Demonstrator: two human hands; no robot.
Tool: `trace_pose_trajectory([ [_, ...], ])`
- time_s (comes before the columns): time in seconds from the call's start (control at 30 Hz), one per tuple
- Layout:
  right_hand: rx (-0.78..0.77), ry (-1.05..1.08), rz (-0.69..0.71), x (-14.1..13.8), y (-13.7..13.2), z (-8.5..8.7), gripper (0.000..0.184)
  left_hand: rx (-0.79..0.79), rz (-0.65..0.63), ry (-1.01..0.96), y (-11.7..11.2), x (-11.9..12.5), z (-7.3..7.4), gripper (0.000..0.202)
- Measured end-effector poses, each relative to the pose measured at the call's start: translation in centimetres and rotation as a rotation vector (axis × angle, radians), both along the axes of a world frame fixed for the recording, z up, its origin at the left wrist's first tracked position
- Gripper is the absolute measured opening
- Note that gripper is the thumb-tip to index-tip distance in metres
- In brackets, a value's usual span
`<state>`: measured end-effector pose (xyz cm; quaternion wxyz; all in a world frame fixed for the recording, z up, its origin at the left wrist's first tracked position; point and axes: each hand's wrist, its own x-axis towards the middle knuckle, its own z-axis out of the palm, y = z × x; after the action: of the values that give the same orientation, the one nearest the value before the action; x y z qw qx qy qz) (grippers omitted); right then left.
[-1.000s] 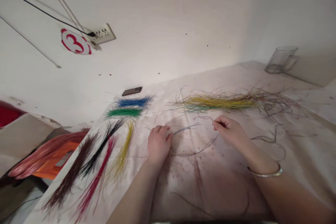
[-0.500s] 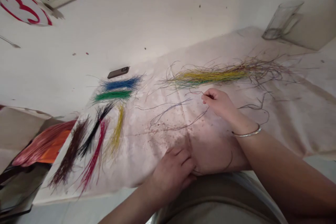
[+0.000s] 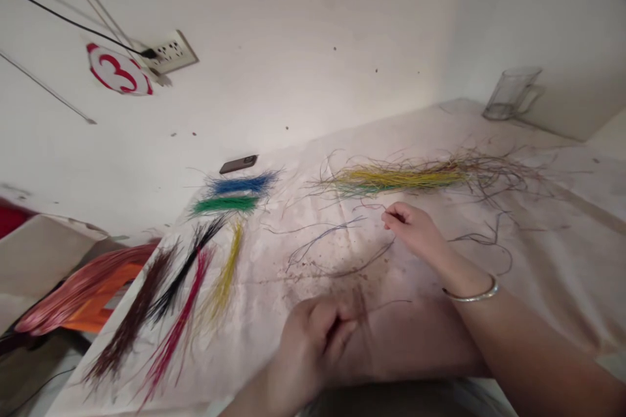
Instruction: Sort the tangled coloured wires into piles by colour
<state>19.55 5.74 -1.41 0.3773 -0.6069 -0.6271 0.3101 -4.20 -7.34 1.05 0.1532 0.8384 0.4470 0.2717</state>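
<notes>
My right hand [image 3: 413, 229] is closed in a pinch over the middle of the cloth-covered table [image 3: 274, 345], with a thin reddish wire [image 3: 372, 206] at its fingertips. Near the front edge my left hand [image 3: 315, 332] is closed, its fingers slightly blurred. A thin dark wire [image 3: 394, 303] sticks out to the right from its fingertips. Between the hands and the back lie loose bluish wires [image 3: 323, 234] and dark curved wires [image 3: 352, 272]. Behind my right hand rests a large bundle of yellow and green wires [image 3: 403, 177] with tangled brownish ends.
Sorted bundles lie at left: blue [image 3: 242, 184], green [image 3: 225, 204], yellow [image 3: 229, 273], black [image 3: 188, 267], pink [image 3: 180, 319] and dark brown [image 3: 132, 313]. A phone [image 3: 238, 164] lies by the wall. A glass mug [image 3: 511, 96] stands at the back right. Dark wires [image 3: 482, 240] lie right.
The view has tilted up, so the table sits lower in it. My left hand has lifted and turned, its fingers now closed with a wire showing. My right hand keeps its pinch.
</notes>
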Motion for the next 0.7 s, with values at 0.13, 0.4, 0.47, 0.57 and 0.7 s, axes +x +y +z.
trace_pose_trajectory([
  [0.13,-0.023,0.168,0.176,-0.3,-1.0,1.2,0.030,-0.019,0.047,-0.017,3.5,0.9,2.0,0.011],
  [0.4,-0.329,0.256,0.704,-0.9,-2.7,2.1,0.029,-0.093,0.045,0.004,7.3,2.1,0.6,0.009],
  [0.47,-0.311,0.148,0.710,-1.1,-2.8,2.0,0.024,-0.129,0.040,0.003,7.3,1.9,0.0,0.009],
  [0.57,-0.298,0.081,0.764,-1.3,-3.0,2.1,0.025,-0.197,-0.009,-0.021,7.2,1.1,-0.2,0.007],
  [0.7,-0.331,0.006,0.848,-1.3,-3.3,2.5,0.025,-0.284,-0.032,-0.033,7.4,-0.1,0.7,0.009],
])
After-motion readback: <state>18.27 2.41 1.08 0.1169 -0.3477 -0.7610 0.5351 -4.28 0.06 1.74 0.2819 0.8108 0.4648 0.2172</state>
